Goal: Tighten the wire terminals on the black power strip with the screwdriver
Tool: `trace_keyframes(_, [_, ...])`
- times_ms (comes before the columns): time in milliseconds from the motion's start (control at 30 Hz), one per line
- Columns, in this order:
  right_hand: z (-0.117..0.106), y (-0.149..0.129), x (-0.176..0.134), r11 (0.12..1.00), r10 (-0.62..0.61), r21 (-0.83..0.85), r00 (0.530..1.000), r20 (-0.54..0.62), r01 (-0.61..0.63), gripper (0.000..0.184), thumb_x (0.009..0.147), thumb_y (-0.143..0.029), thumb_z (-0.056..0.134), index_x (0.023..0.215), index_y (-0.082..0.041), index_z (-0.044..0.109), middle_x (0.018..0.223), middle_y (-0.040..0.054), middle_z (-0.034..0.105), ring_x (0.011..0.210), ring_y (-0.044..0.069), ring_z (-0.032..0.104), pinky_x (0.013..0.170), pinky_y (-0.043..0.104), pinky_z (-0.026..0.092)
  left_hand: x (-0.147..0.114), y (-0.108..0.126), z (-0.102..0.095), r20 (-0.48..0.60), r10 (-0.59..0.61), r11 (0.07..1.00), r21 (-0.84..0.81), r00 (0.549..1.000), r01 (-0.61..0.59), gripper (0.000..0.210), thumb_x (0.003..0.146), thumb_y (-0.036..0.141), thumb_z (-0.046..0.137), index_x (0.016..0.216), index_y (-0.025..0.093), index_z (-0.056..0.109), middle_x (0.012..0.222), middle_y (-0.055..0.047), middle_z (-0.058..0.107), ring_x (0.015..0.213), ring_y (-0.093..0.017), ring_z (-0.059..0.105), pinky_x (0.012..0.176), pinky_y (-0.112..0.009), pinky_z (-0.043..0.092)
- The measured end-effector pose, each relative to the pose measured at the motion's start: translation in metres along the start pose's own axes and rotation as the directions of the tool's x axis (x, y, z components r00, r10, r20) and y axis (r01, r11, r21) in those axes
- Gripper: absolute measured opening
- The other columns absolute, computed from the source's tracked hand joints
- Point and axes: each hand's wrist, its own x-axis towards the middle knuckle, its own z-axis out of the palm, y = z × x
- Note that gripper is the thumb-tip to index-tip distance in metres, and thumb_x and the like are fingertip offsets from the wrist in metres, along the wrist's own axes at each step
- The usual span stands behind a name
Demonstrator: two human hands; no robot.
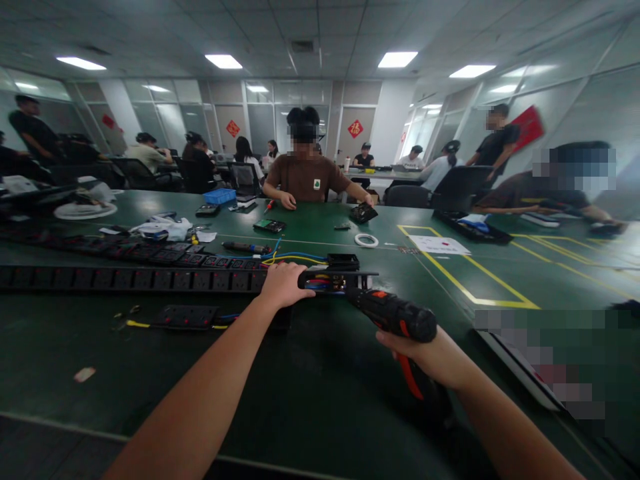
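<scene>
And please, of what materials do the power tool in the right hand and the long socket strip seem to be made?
Power tool: probably plastic outside, mostly black and fairly dull, with orange-red parts; its rounded, moulded-looking body suggests this. Long socket strip: dark socket faces, likely plastic, judging by their uniform, moulded look; its outer frame could be metal or plastic.

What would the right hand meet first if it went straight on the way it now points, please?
The open end of the black socket strip, most likely met by the tip of the power driver before the right hand itself; whether tip and strip touch is unclear.
</scene>
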Motion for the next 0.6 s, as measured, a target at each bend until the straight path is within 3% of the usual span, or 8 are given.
trace_keyframes(300, [0.0014,0.0000,0.0000,0.995,0.048,0.082,0.999,-0.001,-0.048,0.024,0.077,-0.044,0.075,0.080,-0.021,0.066,0.064,-0.0016,0.062,0.061,0.019,0.059,0.060,0.032,0.047,0.0002,-0.0006,0.0018,0.010,-0.005,1.000,0.004,1.000,0.005,0.072,0.080,0.075,0.069,0.134,0.028,0.065,0.133,-0.010,0.068,0.123,-0.037,0.060,0.102,-0.049,0.042])
trace_keyframes(600, [0.0055,0.0048,0.0011,0.995,-0.025,0.093,0.999,0.032,0.022,0.019,0.079,-0.037,0.074,0.086,-0.021,0.066,0.077,0.0000,0.067,0.070,0.021,0.062,0.066,0.034,0.051,0.0002,0.0001,-0.0003,0.005,0.002,1.000,-0.001,1.000,-0.002,0.072,0.078,0.075,0.071,0.131,0.028,0.066,0.131,-0.010,0.069,0.121,-0.036,0.061,0.100,-0.047,0.043])
